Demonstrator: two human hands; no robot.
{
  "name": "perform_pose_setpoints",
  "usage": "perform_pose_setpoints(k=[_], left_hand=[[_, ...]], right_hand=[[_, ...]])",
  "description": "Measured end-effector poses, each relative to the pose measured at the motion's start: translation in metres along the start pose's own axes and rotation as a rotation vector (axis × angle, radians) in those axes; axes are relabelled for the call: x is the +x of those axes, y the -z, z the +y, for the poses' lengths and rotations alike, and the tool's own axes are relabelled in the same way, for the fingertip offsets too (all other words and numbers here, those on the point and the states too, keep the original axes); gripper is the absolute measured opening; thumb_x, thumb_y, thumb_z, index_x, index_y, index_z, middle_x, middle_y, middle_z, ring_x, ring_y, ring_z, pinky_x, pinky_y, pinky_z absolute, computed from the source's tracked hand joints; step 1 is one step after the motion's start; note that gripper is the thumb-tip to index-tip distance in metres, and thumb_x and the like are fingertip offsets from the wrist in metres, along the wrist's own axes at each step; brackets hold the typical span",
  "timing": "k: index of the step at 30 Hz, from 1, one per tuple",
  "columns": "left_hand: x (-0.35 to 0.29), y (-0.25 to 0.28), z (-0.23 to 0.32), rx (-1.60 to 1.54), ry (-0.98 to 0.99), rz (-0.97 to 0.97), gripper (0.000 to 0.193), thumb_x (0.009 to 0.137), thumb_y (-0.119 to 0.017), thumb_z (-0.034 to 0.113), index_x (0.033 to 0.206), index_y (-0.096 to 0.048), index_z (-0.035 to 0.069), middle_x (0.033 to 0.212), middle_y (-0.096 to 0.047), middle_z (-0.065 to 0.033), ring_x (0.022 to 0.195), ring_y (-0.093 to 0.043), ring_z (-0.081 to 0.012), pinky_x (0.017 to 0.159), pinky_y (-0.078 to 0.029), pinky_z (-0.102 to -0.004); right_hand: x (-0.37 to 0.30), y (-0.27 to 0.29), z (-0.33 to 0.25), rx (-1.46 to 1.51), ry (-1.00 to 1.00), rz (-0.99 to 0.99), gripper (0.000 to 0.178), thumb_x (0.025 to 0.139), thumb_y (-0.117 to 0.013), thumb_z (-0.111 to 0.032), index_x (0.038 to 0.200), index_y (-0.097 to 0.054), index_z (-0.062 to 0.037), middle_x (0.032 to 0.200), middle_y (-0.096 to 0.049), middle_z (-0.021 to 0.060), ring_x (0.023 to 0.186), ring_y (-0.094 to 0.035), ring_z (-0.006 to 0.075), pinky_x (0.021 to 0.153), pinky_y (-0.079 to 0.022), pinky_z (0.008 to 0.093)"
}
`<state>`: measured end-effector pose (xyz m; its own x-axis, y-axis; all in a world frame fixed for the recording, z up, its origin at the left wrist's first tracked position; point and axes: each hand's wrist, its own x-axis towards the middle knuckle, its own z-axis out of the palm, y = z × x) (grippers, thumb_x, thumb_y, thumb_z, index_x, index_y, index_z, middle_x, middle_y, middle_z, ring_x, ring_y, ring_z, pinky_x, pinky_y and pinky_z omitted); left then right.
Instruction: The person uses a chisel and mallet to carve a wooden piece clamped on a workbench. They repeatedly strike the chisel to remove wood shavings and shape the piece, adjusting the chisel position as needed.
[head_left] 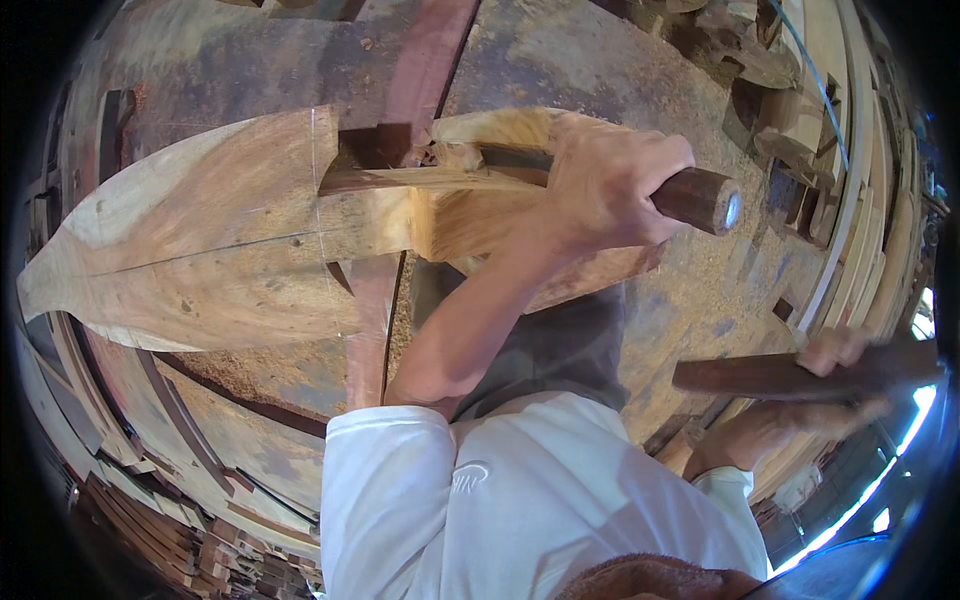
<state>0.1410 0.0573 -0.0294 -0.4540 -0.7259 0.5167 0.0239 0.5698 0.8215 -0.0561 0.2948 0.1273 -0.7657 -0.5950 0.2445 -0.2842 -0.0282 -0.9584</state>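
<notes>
- A person in a white long-sleeved top works a large, paddle-shaped wooden blank [200, 240] that lies across a dust-strewn work surface [600, 60], its broad, tapering end toward the left of the head view.
- The left hand [610, 185] has its fingers wrapped tight around the dark, round-ended handle of a chisel [690, 198]; the tool's long shaft runs leftward, its tip at the notch where the blank narrows into its thicker stem.
- The right hand [840, 365], blurred in the frame, is closed on a dark wooden mallet [780, 375], held off to the right, well apart from the chisel's butt.
- Pencil or scribed lines cross the blank near the shoulder, one upright and one running along its length; the cut sits right beside them.
- Pale, freshly exposed wood around the notch [450, 215] suggests stock has already been chopped away there; the wide blade face looks roughly shaped but coarse, with tool marks and uneven colour.
- By the look of it, the outline is set and the shoulder is being cut in, while smoothing of the face and the far side of the stem appears still to come.
- Sawdust and chips cover the surface; offcuts and stacked timber [800, 110] line the right rim, more planks [200, 520] the lower left.
</notes>
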Motion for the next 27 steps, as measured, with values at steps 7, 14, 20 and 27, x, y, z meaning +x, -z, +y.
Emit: perform_pose_setpoints(k=[7,14,20,27], left_hand=[[-0.008,0.000,-0.007,-0.028,-0.046,-0.031,0.035,0.055,-0.088,0.014,0.083,-0.067,0.010,0.074,-0.065,-0.0083,0.067,-0.068,-0.0295,0.060,-0.052,-0.0387],[-0.011,-0.004,-0.006,0.005,-0.038,-0.005,0.037,0.054,-0.088,0.015,0.084,-0.067,0.008,0.076,-0.065,-0.0091,0.068,-0.068,-0.0306,0.063,-0.052,-0.0387],[-0.012,0.008,-0.008,-0.016,-0.085,-0.032,0.038,0.054,-0.088,0.015,0.086,-0.068,0.008,0.080,-0.068,-0.0090,0.071,-0.069,-0.0311,0.064,-0.054,-0.0395],[-0.010,-0.004,-0.008,0.027,-0.057,-0.025,0.038,0.053,-0.088,0.015,0.086,-0.070,0.009,0.081,-0.070,-0.0077,0.071,-0.070,-0.0306,0.064,-0.054,-0.0389]], right_hand=[[-0.026,-0.036,0.039,-0.613,0.142,-0.490,0.046,0.090,-0.074,-0.017,0.130,-0.063,0.0024,0.112,-0.069,0.0141,0.090,-0.069,0.0212,0.075,-0.057,0.0329],[0.019,0.014,-0.026,0.426,0.061,-0.379,0.055,0.091,-0.064,-0.052,0.113,-0.062,-0.0015,0.103,-0.066,0.0171,0.085,-0.066,0.0253,0.084,-0.055,0.0421],[-0.050,-0.009,0.043,-0.828,-0.059,-0.582,0.084,0.084,-0.080,-0.018,0.155,-0.041,0.0049,0.137,-0.064,0.0246,0.122,-0.066,0.0334,0.100,-0.054,0.0417],[-0.001,0.000,-0.015,0.313,0.078,-0.171,0.060,0.087,-0.072,-0.049,0.119,-0.057,-0.0007,0.105,-0.061,0.0132,0.081,-0.061,0.0202,0.070,-0.051,0.0333]])
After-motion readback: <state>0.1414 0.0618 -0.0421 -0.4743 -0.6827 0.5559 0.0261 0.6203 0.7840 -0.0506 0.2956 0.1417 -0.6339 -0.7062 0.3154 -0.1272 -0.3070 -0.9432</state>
